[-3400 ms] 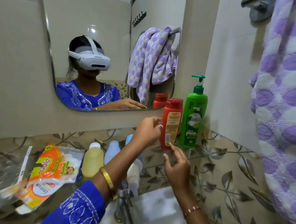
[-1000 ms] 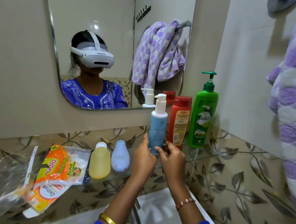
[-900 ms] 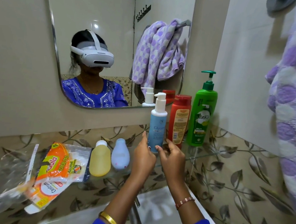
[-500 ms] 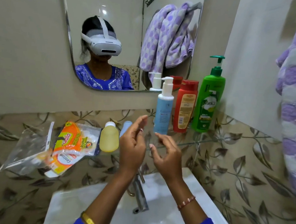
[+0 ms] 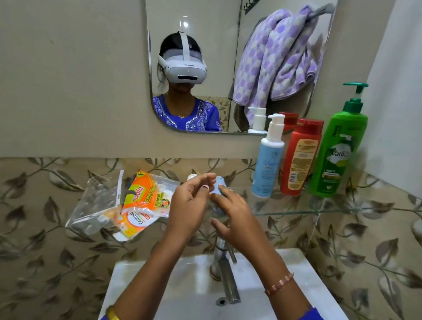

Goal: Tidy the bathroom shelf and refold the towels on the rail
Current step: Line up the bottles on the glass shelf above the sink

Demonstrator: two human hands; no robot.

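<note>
On the glass shelf (image 5: 346, 211) three bottles stand upright in a row at the right: a light blue pump bottle (image 5: 267, 163), a red bottle (image 5: 301, 157) and a green pump bottle (image 5: 339, 153). My left hand (image 5: 189, 205) and my right hand (image 5: 236, 217) hover open in front of the shelf, left of that row, holding nothing. Behind them a small pale blue bottle (image 5: 220, 184) peeks out, its body mostly hidden, and only the white cap (image 5: 191, 176) of another bottle shows. The purple spotted towel (image 5: 274, 57) appears only as a mirror reflection.
A clear plastic bag (image 5: 97, 202) and orange packets (image 5: 144, 200) lie on the shelf's left part. Below are a white sink (image 5: 146, 280) and a metal tap (image 5: 224, 273). A mirror (image 5: 212, 47) hangs above. Leaf-pattern tiles cover the wall.
My hands let go of the light blue pump bottle, which now stands beside the red one, and moved left and down to the small bottles. My view shifted left, so the real towel left the frame.
</note>
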